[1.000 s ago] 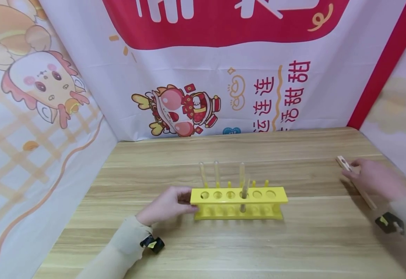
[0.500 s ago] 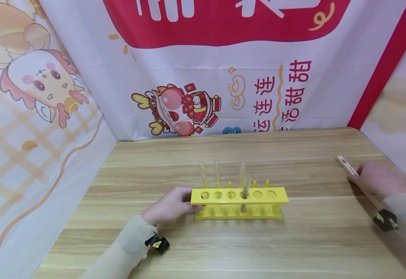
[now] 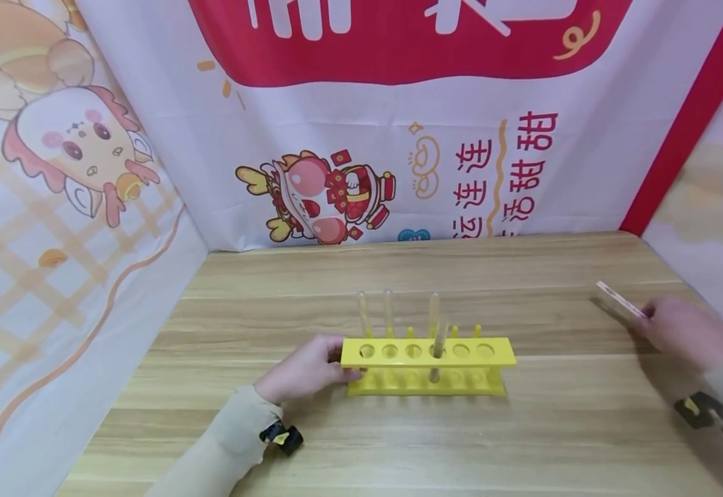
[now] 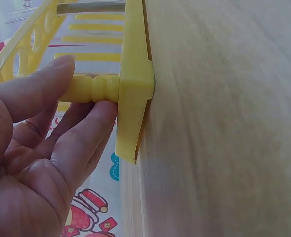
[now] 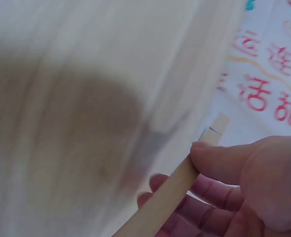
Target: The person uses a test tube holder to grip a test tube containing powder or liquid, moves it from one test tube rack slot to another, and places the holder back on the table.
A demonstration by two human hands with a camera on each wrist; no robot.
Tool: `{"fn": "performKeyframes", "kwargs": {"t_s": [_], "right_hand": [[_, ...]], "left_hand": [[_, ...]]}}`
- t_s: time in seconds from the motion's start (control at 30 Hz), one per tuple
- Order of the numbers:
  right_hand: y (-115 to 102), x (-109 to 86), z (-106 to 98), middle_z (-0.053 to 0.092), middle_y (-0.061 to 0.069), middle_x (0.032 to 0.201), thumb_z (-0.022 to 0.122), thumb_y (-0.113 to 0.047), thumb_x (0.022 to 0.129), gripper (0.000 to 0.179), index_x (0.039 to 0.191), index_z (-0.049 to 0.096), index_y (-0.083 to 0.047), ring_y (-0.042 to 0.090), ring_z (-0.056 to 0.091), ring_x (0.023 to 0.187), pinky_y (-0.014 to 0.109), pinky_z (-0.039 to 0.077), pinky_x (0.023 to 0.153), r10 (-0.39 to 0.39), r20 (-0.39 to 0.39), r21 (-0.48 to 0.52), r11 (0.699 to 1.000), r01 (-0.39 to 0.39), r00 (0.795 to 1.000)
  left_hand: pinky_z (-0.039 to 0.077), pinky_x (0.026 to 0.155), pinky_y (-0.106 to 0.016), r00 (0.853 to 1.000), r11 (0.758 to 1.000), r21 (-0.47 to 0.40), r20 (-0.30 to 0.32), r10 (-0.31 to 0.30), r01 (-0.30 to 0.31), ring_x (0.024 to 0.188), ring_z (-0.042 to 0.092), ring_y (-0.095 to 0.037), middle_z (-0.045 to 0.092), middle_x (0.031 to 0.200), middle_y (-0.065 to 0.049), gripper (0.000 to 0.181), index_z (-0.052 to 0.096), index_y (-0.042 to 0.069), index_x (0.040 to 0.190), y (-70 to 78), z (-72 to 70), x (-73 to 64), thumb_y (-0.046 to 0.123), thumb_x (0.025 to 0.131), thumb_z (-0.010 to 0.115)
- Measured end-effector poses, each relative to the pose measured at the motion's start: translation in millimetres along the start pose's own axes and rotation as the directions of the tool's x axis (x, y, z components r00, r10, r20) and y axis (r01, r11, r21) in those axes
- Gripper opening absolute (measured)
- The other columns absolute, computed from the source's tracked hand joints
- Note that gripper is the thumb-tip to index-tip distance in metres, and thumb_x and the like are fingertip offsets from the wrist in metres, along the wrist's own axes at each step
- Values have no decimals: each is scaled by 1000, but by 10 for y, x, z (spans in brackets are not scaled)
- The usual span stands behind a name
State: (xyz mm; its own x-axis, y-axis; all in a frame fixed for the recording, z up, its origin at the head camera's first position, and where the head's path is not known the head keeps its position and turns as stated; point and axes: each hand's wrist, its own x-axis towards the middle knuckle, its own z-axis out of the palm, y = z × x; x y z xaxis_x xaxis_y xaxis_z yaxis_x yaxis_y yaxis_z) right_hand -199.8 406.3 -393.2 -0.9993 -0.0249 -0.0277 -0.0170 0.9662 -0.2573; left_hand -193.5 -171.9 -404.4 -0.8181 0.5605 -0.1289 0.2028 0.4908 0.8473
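A yellow test tube rack (image 3: 377, 360) stands upright on the wooden table. My left hand (image 3: 302, 369) grips its left end; in the left wrist view the thumb and fingers pinch the yellow side post (image 4: 95, 89). One clear test tube (image 3: 441, 338) stands, slightly tilted, in a hole of the rack. Behind it, several yellow pegs line the back, and three of them bear upside-down tubes, such as the leftmost tube (image 3: 363, 312). Far to the right, my right hand (image 3: 684, 331) holds a wooden test tube holder (image 5: 167, 200) between thumb and fingers, off the table.
The wooden table (image 3: 399, 445) extends around the rack on all sides. A printed white and red cloth (image 3: 349, 103) hangs along its back edge, with more cloth at left and right. Black wrist cameras, such as the left one (image 3: 283, 437), sit on both sleeves.
The wooden test tube holder, lying on the table before, has been lifted by my right hand; its shadow now falls apart from it. My left hand stays on the rack.
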Motion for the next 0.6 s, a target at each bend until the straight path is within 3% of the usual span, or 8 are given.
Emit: {"fn": "performKeyframes", "kwargs": {"t_s": [0.17, 0.37, 0.6], "right_hand": [[-227, -58, -56, 48, 1, 61, 53, -23, 102, 30, 95, 62, 5, 21, 42, 54, 36, 32, 48, -42, -92, 18, 999, 44, 995], [-635, -168, -123, 47, 2, 61, 48, -28, 105, 33, 107, 54, 5, 20, 41, 51, 35, 31, 45, -57, -218, 43, 997, 68, 974], [-1082, -281, -166, 56, 3, 67, 64, -16, 97, 21, 105, 58, 2, 17, 44, 53, 35, 35, 49, -187, -383, 43, 975, 220, 905]], "left_hand": [[48, 90, -40, 1000, 1000, -5, -2, -3, 3, 96, 64, -13, 71, 108, 5, 25, 70, 16, 113, 8, 1, 2, 16, 89, 75], [48, 90, -39, 1000, 1000, -1, -1, -11, 11, 97, 64, -12, 71, 107, 8, 26, 71, 18, 114, 4, 0, 12, 17, 89, 75], [48, 90, -39, 1000, 1000, 3, 0, -24, 24, 97, 64, -13, 71, 109, 6, 27, 70, 18, 115, 3, 1, 17, 17, 89, 76]]}}
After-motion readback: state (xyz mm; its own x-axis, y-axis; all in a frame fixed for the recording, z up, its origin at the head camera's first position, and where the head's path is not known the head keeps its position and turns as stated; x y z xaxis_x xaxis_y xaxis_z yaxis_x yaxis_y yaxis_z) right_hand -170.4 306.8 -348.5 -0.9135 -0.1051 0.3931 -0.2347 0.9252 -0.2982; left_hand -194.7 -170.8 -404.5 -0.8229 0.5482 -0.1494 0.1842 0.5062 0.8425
